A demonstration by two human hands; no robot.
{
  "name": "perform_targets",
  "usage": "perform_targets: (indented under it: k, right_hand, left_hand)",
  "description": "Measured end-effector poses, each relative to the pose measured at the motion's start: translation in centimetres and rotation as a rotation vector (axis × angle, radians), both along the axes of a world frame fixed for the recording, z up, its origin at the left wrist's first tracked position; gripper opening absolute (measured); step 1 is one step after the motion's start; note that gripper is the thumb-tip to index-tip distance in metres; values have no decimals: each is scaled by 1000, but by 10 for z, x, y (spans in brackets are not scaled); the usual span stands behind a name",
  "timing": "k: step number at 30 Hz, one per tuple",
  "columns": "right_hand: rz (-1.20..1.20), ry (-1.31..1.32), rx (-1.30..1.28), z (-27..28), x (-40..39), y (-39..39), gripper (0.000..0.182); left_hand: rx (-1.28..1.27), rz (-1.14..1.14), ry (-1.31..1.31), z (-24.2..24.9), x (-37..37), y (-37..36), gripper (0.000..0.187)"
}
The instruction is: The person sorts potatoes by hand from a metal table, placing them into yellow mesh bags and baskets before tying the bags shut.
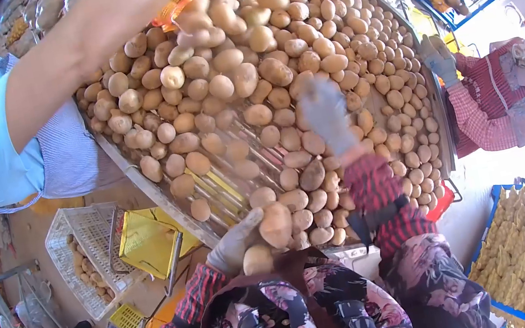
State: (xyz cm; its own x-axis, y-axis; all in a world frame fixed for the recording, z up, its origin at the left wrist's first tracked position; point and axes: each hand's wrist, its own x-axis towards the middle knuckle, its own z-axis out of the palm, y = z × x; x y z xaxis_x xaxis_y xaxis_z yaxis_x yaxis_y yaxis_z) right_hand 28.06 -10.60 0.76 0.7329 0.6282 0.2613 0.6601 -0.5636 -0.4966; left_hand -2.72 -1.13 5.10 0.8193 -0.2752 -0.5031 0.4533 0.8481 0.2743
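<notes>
Many round brown potatoes (pixel 258 115) lie heaped on a slatted metal table (pixel 158 201). My left hand (pixel 238 243), in a grey glove, is at the table's near edge with its fingers closed round a large potato (pixel 276 225); a second potato (pixel 258 260) sits just below it. Reaching out over the middle of the heap, my right hand (pixel 326 113) is gloved too and blurred by motion, so its fingers and anything in them cannot be made out. Potatoes near the table's far left are blurred, below an orange net bag (pixel 181 1).
A co-worker's bare arm (pixel 93 39) crosses the upper left, at the net bag. Another person's gloved hands (pixel 438 59) rest at the table's right edge. White crate (pixel 91 257) and yellow baskets (pixel 149 239) stand lower left; a blue rack (pixel 492 193) of filled bags stands lower right.
</notes>
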Motion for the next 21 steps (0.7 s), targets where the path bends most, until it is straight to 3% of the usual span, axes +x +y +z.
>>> perform_targets:
  k: [2, 3, 4, 6, 7, 10, 11, 12, 15, 18, 21]
  right_hand:
    - [-204, -189, 30, 3, 75, 4, 40]
    - [-272, -265, -3, 7, 100, 9, 47]
    - [-268, -264, -4, 5, 118, 12, 47]
    - [-190, 162, -98, -2, 139, 18, 54]
    - [-247, 99, -173, -9, 138, 17, 50]
    - [-216, 23, -343, 2, 106, 1, 46]
    - [-186, -13, -322, -3, 93, -11, 44]
    - [-185, 1, -329, -14, 79, -26, 44]
    - [-61, -53, -271, -32, 27, -61, 39]
    - [-110, -117, -190, -19, -21, -52, 33]
    - [-85, -104, 45, 7, -39, -28, 34]
  left_hand:
    - [-254, 156, -166, -6, 2, 12, 60]
    - [-275, 185, 16, -17, -2, 18, 63]
    - [-276, 189, 17, -34, -9, 22, 63]
    - [-510, 316, 195, -56, -18, 22, 61]
    - [-494, 306, 176, -60, -20, 19, 59]
    - [-498, 335, 160, -74, -25, 17, 61]
    - [-657, 324, 234, -56, -15, 22, 61]
    - [-660, 326, 248, -54, -12, 27, 61]
    - [-586, 280, 146, -57, -2, 40, 63]
    - [-228, 453, 50, -69, 16, 50, 59]
    - [-329, 524, 99, -50, 20, 54, 56]
